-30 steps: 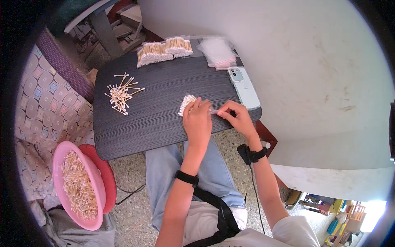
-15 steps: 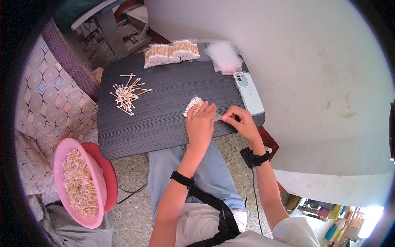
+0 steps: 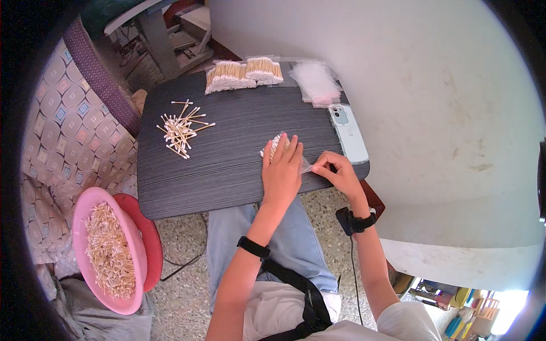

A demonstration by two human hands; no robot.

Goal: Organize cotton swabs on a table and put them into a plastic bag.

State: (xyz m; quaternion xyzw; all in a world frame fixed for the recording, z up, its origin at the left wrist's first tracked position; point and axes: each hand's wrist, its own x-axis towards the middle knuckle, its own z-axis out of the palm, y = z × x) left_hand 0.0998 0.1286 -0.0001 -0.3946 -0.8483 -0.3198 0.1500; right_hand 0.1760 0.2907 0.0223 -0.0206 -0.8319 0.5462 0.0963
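A small clear plastic bag (image 3: 306,165) with cotton swabs (image 3: 274,145) in it lies on the dark tabletop (image 3: 227,182), toward its near right part. My left hand (image 3: 281,175) rests flat across the bag, fingers stretched out and slightly apart, and hides most of the swabs. Only some white tips and sticks show past the fingertips. Thumb and forefinger of my right hand (image 3: 338,173) pinch the bag's loose edge, just right of the left hand. A loose heap of cotton swabs (image 3: 181,131) lies on the left of the table.
Filled bags of cotton swabs (image 3: 230,77) lie along the far edge, beside a stack of clear bags (image 3: 315,82). A pale phone (image 3: 350,136) lies at the right edge, near the wall (image 3: 443,113). Lower left, a pink basin (image 3: 139,244) holds many swabs, with a red stool-like shape (image 3: 149,273) behind.
My left hand has flattened and spread its fingers over the bag, covering more of the swabs. My right hand keeps its pinch on the bag's edge. The view has shifted slightly.
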